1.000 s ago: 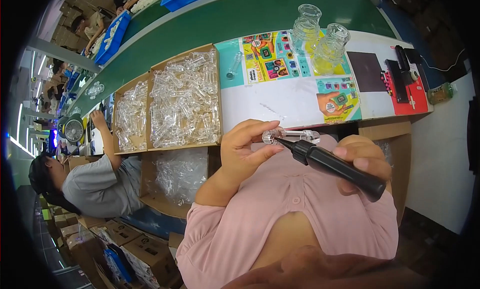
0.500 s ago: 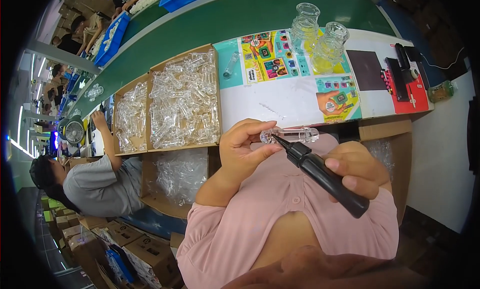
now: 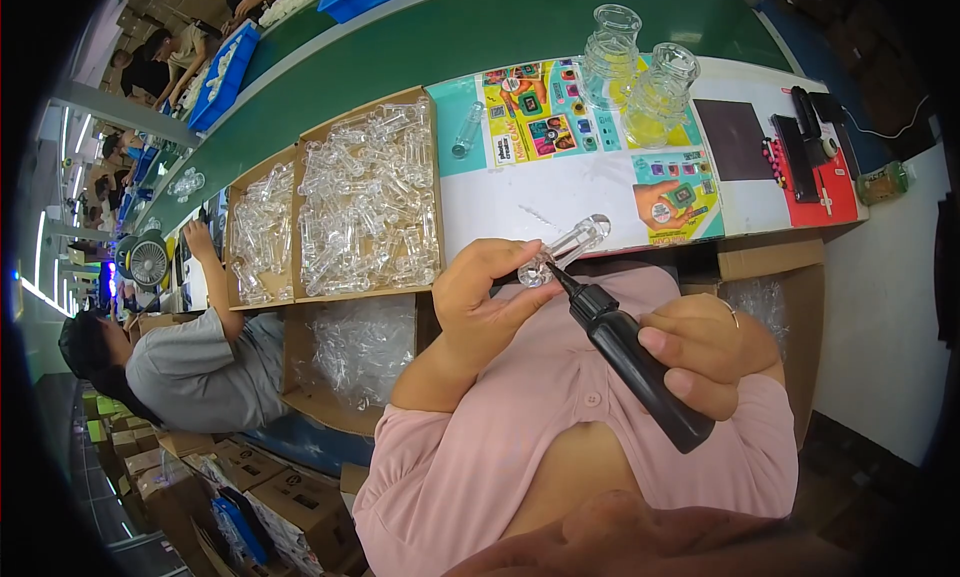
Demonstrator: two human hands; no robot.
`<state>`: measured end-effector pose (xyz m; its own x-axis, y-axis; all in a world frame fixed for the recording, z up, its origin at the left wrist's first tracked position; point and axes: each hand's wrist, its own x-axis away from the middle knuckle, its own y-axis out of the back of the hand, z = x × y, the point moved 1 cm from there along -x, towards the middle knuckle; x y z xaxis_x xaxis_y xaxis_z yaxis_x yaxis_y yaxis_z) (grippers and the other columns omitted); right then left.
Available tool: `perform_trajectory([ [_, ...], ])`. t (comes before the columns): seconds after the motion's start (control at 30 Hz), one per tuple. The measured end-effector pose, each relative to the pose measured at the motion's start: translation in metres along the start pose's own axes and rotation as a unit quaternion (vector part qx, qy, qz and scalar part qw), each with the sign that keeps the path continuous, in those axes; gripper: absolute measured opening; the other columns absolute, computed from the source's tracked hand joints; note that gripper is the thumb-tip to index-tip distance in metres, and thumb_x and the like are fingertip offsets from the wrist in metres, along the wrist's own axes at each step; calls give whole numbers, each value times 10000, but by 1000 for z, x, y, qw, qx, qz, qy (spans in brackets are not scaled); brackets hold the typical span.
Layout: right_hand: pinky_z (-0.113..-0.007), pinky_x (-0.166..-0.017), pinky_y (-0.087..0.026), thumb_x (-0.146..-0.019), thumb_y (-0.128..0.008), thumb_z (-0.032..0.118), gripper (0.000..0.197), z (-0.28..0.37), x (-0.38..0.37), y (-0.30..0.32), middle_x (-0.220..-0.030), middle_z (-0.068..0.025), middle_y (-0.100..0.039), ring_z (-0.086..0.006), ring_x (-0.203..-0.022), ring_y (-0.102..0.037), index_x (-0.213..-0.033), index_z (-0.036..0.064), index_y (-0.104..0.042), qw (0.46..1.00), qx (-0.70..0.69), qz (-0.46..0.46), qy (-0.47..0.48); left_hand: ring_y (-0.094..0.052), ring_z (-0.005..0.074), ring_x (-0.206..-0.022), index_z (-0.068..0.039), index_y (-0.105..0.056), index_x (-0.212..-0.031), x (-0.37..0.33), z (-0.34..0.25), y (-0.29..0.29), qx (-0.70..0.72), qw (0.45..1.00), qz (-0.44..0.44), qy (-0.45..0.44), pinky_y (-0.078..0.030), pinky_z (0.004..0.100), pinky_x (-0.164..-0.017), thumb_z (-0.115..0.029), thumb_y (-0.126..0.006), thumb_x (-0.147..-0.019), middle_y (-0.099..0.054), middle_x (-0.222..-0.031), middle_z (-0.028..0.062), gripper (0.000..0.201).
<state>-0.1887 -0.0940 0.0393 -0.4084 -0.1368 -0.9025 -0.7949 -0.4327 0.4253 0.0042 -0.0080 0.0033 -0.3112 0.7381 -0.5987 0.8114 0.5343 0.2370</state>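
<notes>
Between the thumb and fingers of my left hand point(image 3: 488, 295) is one end of a clear plastic tube-shaped part point(image 3: 576, 241), its other end pointing up and to the right. My right hand point(image 3: 705, 347) is wrapped round a black squeeze bottle point(image 3: 650, 379) with a narrow nozzle. The nozzle's tip meets the held end of the clear part, close to my left thumb; whether liquid comes out is too small to tell. Another clear tubular part point(image 3: 467, 130) lies on the table beyond my hands, beside a small clear strip point(image 3: 540, 218).
Cardboard trays point(image 3: 298, 227) full of similar clear parts stand at the left. Two clear vase-shaped vessels point(image 3: 655, 97) stand at the back on printed sheets. Black devices point(image 3: 795, 157) lie at the right. A co-worker in a grey shirt point(image 3: 215, 372) sits to the left, near an open box of plastic bags point(image 3: 360, 352).
The clear part has turned so its free end points higher. My right hand and the black bottle have shifted slightly left, with the nozzle still at the held end.
</notes>
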Motion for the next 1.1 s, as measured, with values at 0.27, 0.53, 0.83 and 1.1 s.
perform_trajectory([
  [0.27,-378,-628,-485,-769,-663,186,569,-10,8,21,-1035,-229,-536,-294,-791,-580,-1219,51,-343,977,-153,39,-140,-610,216,-711,22,-606,-914,-1,-3,0,-120,988,-21,-90,-506,270,-623,-14,-796,-540,-613,-844,135,422],
  [0.53,-302,-734,-466,-902,-459,313,489,-57,11,3,-934,-63,-537,-148,-777,-539,-1309,80,-321,667,-276,-540,-434,-578,177,-737,20,-609,-929,-5,13,-16,-33,999,4,5,-463,257,-674,1,-768,-585,-603,-854,114,380],
  [0.83,-348,-834,-511,-826,-528,4,195,-130,160,83,-912,-119,-600,-244,-911,-586,-1018,-31,-534,507,-367,-696,-352,-582,188,-896,0,-468,-1105,-7,62,-48,322,890,29,320,-452,299,-827,-39,-575,-803,-581,-945,110,323],
  [1.1,-256,-744,-441,-751,-676,137,289,-176,187,104,-898,-81,-581,-157,-824,-553,-964,15,-522,744,206,-365,-520,-596,226,-876,-29,-460,-1069,-20,77,-80,436,787,30,436,-493,347,-810,-159,-578,-841,-572,-960,107,288],
])
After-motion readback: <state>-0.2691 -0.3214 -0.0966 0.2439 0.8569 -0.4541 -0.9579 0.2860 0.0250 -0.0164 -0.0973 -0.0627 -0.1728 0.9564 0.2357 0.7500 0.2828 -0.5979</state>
